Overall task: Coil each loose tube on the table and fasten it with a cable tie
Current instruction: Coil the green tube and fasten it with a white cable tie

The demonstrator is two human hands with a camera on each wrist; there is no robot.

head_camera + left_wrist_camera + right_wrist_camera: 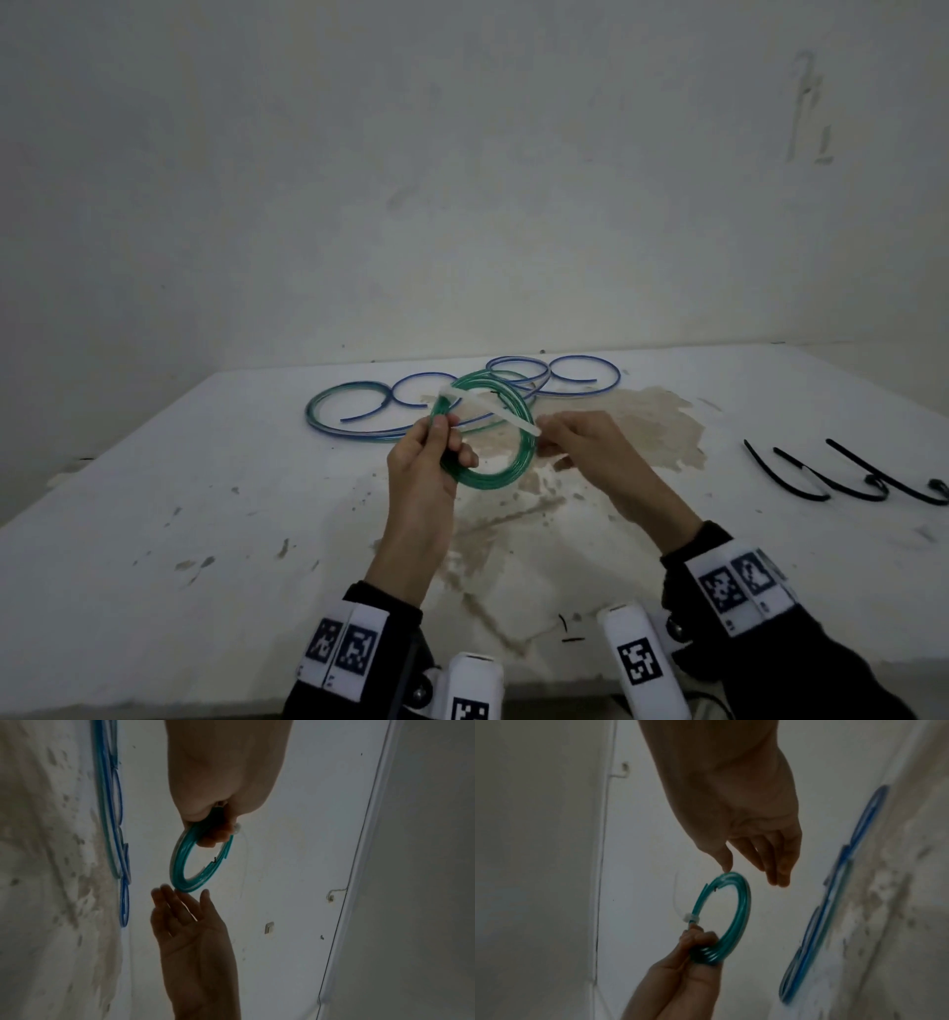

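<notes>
Green tube (506, 465), wound into a coil of several turns, is held upright in the air above the table (154, 488) by the left hand (426, 462), whose thumb and fingers pinch the bundled turns on the near-left side, presumably so that they cannot spring apart. A whitish cable tie (490, 408) already circles the bundle just beyond this grip; its small locking head shows in the right wrist view, and its long free tail runs across the ring toward the right hand (590, 447). In the head view the right hand appears to grip the tail's end, yet both wrist views show its fingers relaxed and spread, the thumb tip just beside the coil's far rim, so whether the tail is held or just let go cannot be told. Judged from this, the tie is threaded and the step in hand is drawing it tight. Behind the coil, blue tubes (560, 377) lie in loose, overlapping loops on the table, not yet fastened. Black cable ties (842, 473) lie well apart at the right edge, within reach of the right hand. No container appears in any view.
</notes>
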